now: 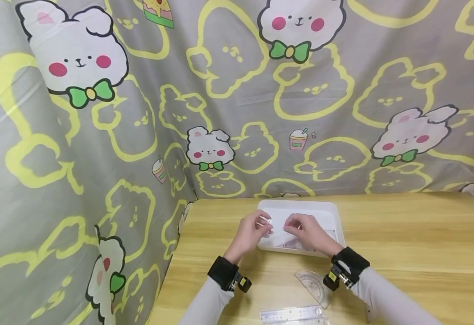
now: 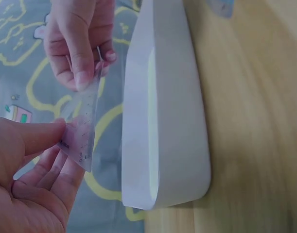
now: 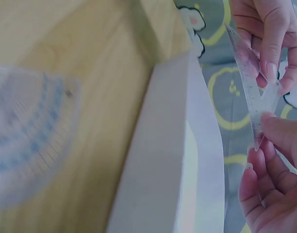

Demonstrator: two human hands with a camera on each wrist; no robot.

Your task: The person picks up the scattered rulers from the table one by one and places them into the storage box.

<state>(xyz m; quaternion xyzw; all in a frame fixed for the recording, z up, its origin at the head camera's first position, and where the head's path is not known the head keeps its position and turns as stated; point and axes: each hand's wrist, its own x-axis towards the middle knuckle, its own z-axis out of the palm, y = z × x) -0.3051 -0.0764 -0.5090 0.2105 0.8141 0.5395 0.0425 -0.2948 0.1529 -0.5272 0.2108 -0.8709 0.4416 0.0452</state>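
My left hand (image 1: 249, 231) and right hand (image 1: 309, 231) are held up over the white tray (image 1: 338, 221). Between them they hold a clear plastic set square (image 2: 85, 131), pinched at opposite ends by thumb and fingers. Its printed scale and cut-out middle show in the right wrist view, where the set square (image 3: 251, 97) is tilted upright, apart from the tray wall (image 3: 158, 136). In the head view the clear plastic barely shows against the white. Inside the tray, a flat transparent piece (image 1: 290, 244) with markings lies partly hidden near the right hand.
A clear protractor (image 1: 313, 286) lies on the wooden table (image 1: 415, 253) in front of the tray, near the right wrist. Closer to me is a clear straight ruler (image 1: 289, 314), with another clear strip at the frame's lower edge. Patterned cloth (image 1: 245, 108) hangs behind and at left.
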